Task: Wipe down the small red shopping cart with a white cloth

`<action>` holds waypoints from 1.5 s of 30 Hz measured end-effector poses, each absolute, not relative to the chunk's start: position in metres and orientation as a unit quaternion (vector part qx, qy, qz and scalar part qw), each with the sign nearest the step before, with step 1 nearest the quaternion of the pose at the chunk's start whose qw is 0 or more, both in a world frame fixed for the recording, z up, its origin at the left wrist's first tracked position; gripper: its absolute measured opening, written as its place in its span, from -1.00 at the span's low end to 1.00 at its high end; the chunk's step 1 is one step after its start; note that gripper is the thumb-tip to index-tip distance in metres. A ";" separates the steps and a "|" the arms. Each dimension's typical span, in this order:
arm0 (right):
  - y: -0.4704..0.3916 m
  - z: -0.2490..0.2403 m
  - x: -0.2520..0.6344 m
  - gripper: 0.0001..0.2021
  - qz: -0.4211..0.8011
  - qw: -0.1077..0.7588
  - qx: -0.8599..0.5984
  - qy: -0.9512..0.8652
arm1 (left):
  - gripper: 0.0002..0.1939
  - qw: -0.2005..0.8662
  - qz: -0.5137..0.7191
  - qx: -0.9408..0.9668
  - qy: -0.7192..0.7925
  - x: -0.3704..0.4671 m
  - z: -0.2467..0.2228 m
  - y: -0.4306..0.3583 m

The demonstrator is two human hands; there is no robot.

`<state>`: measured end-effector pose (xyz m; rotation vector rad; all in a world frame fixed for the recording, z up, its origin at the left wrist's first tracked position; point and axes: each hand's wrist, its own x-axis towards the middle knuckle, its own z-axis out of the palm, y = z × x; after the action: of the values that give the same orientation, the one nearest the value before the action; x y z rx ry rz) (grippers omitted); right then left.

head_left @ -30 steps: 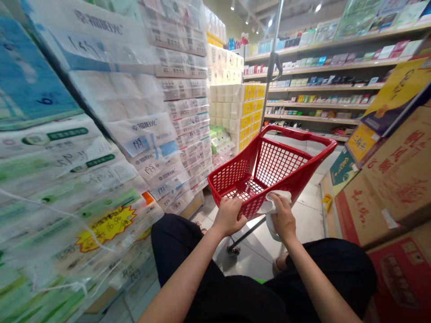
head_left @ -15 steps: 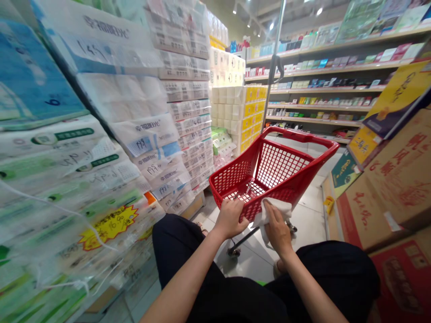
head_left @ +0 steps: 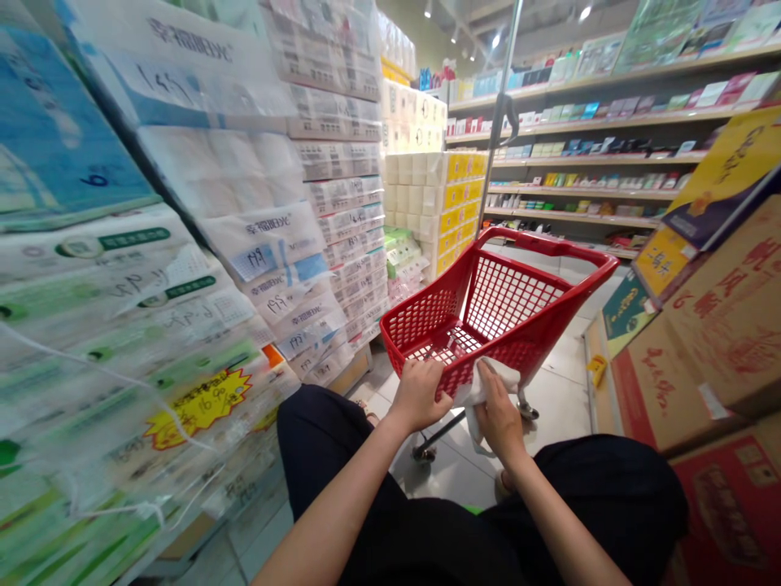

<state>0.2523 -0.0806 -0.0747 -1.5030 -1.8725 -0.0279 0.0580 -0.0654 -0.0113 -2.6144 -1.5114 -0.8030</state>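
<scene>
A red plastic shopping cart [head_left: 518, 325] with a lattice basket stands right before my knees. My left hand [head_left: 420, 395] is closed over the rim at the basket's near end, its fingers curled inward. Just to the right, my right hand [head_left: 499, 413] presses a white cloth [head_left: 509, 376] against the outer side of the basket near the corner. Part of the cloth hangs below that hand, and the palm side is hidden. Under the basket a caster wheel [head_left: 423, 452] rests on the tiled floor.
Tall stacks of wrapped tissue packs [head_left: 268, 268] rise along the left. Cardboard boxes [head_left: 720, 325] are piled at the right. Behind the cart stand yellow-and-white paper packs [head_left: 451, 212], a metal pole [head_left: 497, 122] and long shelves of small goods [head_left: 579, 163].
My right hand and the cloth have shifted slightly left along the cart's side. My left hand stays on the rim.
</scene>
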 end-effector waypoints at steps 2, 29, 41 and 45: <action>-0.086 -0.081 0.247 -0.27 -0.015 0.359 -0.584 -0.728 | -0.83 0.010 -0.257 -0.837 -0.483 0.058 -0.012 -0.066; -0.107 -0.099 0.233 -0.26 0.015 0.338 -0.536 -0.774 | -0.80 0.012 -0.257 -0.835 -0.486 0.059 -0.010 -0.069; -0.082 -0.066 0.234 -0.35 -0.024 0.273 -0.544 -0.793 | -0.81 0.003 -0.258 -0.835 -0.485 0.060 -0.010 -0.067; -0.087 -0.069 0.227 -0.30 -0.004 0.305 -0.535 -0.788 | -0.80 0.006 -0.253 -0.835 -0.488 0.059 -0.010 -0.067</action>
<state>0.2271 -0.0871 -0.0686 -1.4164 -2.0872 -0.0094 0.0594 -0.0666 -0.0105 -2.6139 -1.5286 -0.7915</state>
